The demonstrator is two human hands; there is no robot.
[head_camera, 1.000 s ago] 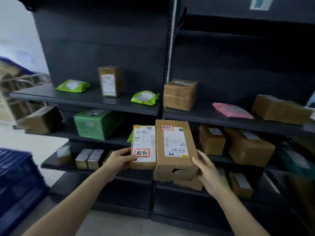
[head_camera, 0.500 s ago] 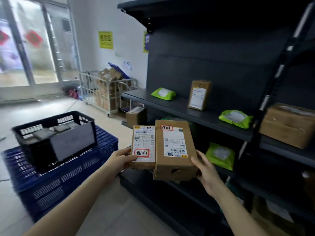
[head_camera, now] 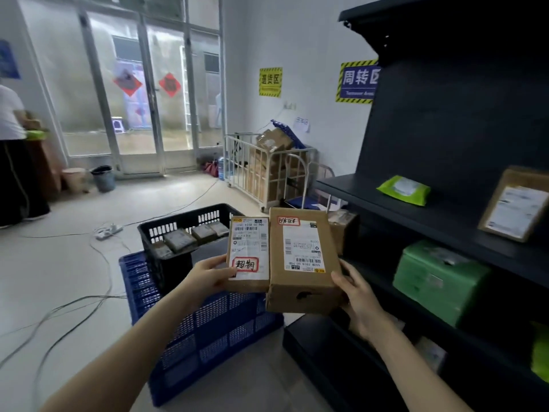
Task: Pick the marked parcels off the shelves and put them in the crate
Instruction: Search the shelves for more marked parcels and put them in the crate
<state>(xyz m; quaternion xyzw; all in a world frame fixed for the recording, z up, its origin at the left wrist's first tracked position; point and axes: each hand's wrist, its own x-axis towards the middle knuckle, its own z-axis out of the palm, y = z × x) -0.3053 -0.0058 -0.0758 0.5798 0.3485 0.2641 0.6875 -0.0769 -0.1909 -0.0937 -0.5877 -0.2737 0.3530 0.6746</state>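
I hold two cardboard parcels side by side at chest height. My left hand (head_camera: 206,276) grips the small marked parcel (head_camera: 249,251), which has a red-boxed handwritten mark low on its label. My right hand (head_camera: 358,295) grips the larger marked parcel (head_camera: 303,260), marked in red at its top left. Just behind them stands the black crate (head_camera: 178,224), with several small parcels inside, resting on a blue crate (head_camera: 208,331). The dark shelves (head_camera: 416,212) rise on my right.
On the shelves lie a green pouch (head_camera: 404,190), an upright labelled box (head_camera: 515,203) and a green parcel (head_camera: 436,279). A wire cart of boxes (head_camera: 267,171) stands behind the crates. Cables (head_camera: 68,310) trail across the floor. A person (head_camera: 15,156) stands far left by glass doors.
My view has swung left from the shelves toward the room. The crates now sit right behind the two parcels. Both hands keep the same grip.
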